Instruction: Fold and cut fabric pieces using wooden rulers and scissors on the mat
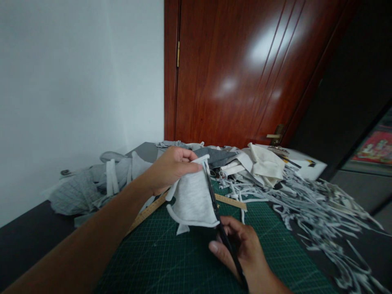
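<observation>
A piece of light grey fabric (pixel 194 198) with rolled edges hangs above the green cutting mat (pixel 159 257). My left hand (pixel 176 165) pinches its top edge between thumb and fingers. My right hand (pixel 241 249) is closed around the handles of black scissors (pixel 226 239). The scissor blades point up and away from me along the right edge of the fabric, with the tip near my left fingertips. Whether the blades are fully closed is hard to tell.
Wooden rulers (pixel 231 202) lie on the mat behind the fabric. Many thin grey strips (pixel 306 200) are heaped at the right. Grey cloth (pixel 82 188) is bunched at the left, cream fabric (pixel 266 163) behind. A white box (pixel 317 163) stands at the back right.
</observation>
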Demonstrator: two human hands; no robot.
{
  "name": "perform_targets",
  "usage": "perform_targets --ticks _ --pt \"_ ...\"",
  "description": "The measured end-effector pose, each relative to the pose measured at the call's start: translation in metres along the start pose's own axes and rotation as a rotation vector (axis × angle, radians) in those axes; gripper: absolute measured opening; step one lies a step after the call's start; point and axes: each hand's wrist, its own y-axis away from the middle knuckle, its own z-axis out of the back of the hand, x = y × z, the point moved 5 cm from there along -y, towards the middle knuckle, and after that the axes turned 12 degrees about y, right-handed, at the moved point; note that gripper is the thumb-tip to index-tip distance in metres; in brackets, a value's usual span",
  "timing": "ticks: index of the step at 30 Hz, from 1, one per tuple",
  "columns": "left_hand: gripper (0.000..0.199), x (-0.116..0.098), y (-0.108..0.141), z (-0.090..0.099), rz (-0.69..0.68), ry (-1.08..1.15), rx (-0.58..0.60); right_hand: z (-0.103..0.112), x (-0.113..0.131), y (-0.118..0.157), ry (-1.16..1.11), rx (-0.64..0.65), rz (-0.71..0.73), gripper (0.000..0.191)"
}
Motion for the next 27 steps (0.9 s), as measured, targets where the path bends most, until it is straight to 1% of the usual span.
perform_targets --ticks 10,18,21,27 --pt "0.021 -0.0014 0.0006 -0.0015 -0.008 -0.006 0.008 -0.0001 -0.0014 -0.0012 0.029 -0.003 -0.007 0.026" --pt "0.019 -0.0033 0.0018 -0.0010 -0.025 0.053 0.010 0.0013 0.0022 -0.0009 0.057 -0.022 -0.001 0.024" --pt "0.019 -0.0037 0.0012 -0.0010 -0.038 0.065 0.007 0.0025 0.0035 -0.0007 0.063 -0.033 0.024 0.023" --pt "0.024 -0.0042 -0.0010 0.0019 -0.084 0.114 -0.031 0.0045 0.0046 -0.0004 0.083 -0.069 0.047 0.021"
